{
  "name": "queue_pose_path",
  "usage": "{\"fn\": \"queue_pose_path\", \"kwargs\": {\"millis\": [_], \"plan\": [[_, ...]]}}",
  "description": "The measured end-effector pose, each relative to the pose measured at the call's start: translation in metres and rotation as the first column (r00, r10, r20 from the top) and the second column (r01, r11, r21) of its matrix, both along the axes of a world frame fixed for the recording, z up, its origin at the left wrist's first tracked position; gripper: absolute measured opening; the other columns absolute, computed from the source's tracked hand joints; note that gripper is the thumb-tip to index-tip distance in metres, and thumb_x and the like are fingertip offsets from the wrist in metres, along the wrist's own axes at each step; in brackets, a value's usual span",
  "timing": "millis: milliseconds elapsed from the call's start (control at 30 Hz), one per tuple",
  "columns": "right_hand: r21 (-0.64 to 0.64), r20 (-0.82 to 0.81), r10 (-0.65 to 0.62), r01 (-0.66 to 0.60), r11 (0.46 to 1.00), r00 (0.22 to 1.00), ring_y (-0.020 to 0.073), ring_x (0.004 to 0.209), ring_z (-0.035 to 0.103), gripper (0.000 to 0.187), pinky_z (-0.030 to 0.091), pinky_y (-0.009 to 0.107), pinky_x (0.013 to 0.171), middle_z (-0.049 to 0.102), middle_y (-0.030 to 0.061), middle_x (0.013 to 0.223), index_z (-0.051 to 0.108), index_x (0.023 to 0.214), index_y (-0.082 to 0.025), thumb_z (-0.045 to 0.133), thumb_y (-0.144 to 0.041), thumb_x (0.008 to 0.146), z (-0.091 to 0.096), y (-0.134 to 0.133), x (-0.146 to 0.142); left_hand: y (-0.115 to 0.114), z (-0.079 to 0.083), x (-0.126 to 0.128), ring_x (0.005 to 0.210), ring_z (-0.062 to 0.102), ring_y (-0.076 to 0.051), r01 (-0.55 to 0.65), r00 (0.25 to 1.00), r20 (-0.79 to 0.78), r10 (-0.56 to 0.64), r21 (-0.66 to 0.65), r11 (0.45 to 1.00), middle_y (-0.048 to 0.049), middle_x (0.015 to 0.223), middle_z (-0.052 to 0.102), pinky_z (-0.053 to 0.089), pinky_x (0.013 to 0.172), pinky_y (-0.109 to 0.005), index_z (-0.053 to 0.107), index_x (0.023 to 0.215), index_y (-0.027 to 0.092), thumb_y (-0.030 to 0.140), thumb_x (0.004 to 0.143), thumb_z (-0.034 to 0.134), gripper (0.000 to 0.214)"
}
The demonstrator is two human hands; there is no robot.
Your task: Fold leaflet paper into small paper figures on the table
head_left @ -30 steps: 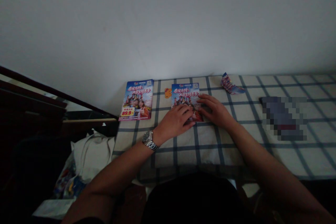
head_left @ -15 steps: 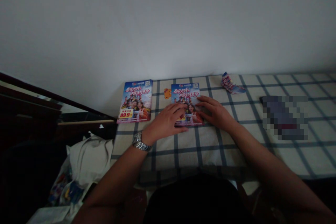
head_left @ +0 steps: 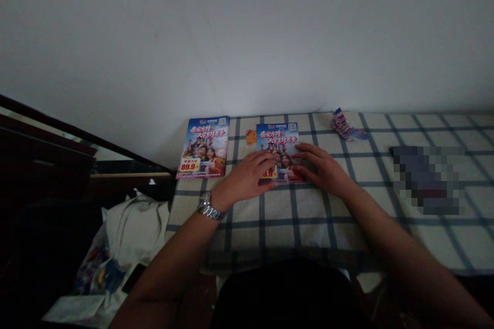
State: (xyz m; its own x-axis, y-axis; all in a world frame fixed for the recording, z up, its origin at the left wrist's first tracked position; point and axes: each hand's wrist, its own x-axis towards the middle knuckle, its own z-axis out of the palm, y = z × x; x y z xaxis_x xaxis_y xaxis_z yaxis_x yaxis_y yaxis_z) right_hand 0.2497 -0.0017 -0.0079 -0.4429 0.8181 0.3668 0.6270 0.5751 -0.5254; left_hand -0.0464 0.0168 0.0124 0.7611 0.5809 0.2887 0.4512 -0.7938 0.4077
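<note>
A stack of printed leaflets, blue at the top with red and white lettering, lies flat on a checked cloth. My left hand, with a metal watch at its wrist, rests over the lower left part of this stack, its fingers stretched and the thumb near the bottom edge. At the right edge sits my right hand, fingers apart and fingertips touching the stack's side. The hands cover part of the printed picture and price. A second stack of the same leaflets lies to the left, untouched.
The checked cloth covers a surface against a white wall. A crumpled colourful wrapper lies to the right, and a blurred-out dark object is farther right. White bags stand below, beside a dark wooden rail.
The whole view has shifted slightly. My left thumb has moved up a little to the bottom edge, and more of the price shows. Both hands stay at the same stack.
</note>
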Motion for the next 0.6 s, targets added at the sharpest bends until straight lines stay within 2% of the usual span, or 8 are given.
{"fn": "queue_pose_path", "kwargs": {"millis": [133, 200, 300, 467, 600], "plan": [[-0.045, -0.038, 0.067, -0.068, 0.997, 0.997, 0.0325, 0.141, 0.057, 0.035, 0.051, 0.057, 0.117, 0.063, 0.0122, 0.147, 0.066, 0.135, -0.027, 0.064, -0.036, 0.101, 0.010, -0.006, 0.000, 0.002, 0.000, 0.003, 0.138, 0.056, -0.027, -0.014, 1.000, 0.007, 0.014, 0.000, 1.000, -0.0092, 0.141, 0.064, 0.047, 0.119, -0.054, 0.063, 0.113, 0.023, 0.034, 0.107, 0.056, 0.015], [-0.084, -0.056, 0.119, -0.124, 0.989, 0.991, 0.0307, 0.134, 0.064, 0.034, 0.056, 0.053, 0.110, 0.066, 0.0112, 0.142, 0.066, 0.135, -0.028, 0.063, -0.036, 0.102, 0.014, -0.009, -0.002, 0.002, 0.001, 0.005, 0.135, 0.058, -0.026, -0.030, 1.000, 0.000, 0.030, -0.003, 1.000, -0.0085, 0.137, 0.066, 0.048, 0.117, -0.053, 0.063, 0.109, 0.022, 0.034, 0.109, 0.051, 0.017], [-0.066, -0.060, 0.141, -0.145, 0.987, 0.988, 0.0306, 0.126, 0.068, 0.034, 0.060, 0.050, 0.105, 0.070, 0.0108, 0.134, 0.069, 0.130, -0.028, 0.070, -0.039, 0.097, 0.016, -0.011, -0.005, 0.001, 0.001, 0.006, 0.130, 0.061, -0.025, -0.050, 0.999, -0.003, 0.050, -0.016, 0.999, -0.0086, 0.132, 0.068, 0.051, 0.112, -0.050, 0.063, 0.113, 0.022, 0.034, 0.111, 0.047, 0.021], [-0.049, -0.047, 0.124, -0.126, 0.991, 0.991, 0.0278, 0.114, 0.072, 0.017, 0.062, 0.046, 0.096, 0.074, 0.0095, 0.122, 0.071, 0.115, -0.027, 0.065, -0.035, 0.101, 0.013, -0.009, -0.006, 0.000, 0.002, 0.006, 0.122, 0.065, -0.025, -0.075, 0.997, 0.008, 0.076, -0.023, 0.997, -0.0082, 0.127, 0.071, 0.053, 0.107, -0.050, 0.063, 0.121, 0.022, 0.036, 0.112, 0.044, 0.026], [-0.092, -0.053, 0.088, -0.093, 0.991, 0.995, 0.0251, 0.099, 0.073, 0.013, 0.062, 0.042, 0.085, 0.075, 0.0085, 0.111, 0.069, 0.109, -0.026, 0.061, -0.035, 0.103, 0.014, -0.010, -0.005, -0.003, 0.003, 0.006, 0.117, 0.068, -0.026, -0.076, 0.997, 0.015, 0.077, -0.041, 0.996, -0.0085, 0.122, 0.073, 0.056, 0.101, -0.047, 0.064, 0.122, 0.022, 0.043, 0.111, 0.044, 0.031]]}}
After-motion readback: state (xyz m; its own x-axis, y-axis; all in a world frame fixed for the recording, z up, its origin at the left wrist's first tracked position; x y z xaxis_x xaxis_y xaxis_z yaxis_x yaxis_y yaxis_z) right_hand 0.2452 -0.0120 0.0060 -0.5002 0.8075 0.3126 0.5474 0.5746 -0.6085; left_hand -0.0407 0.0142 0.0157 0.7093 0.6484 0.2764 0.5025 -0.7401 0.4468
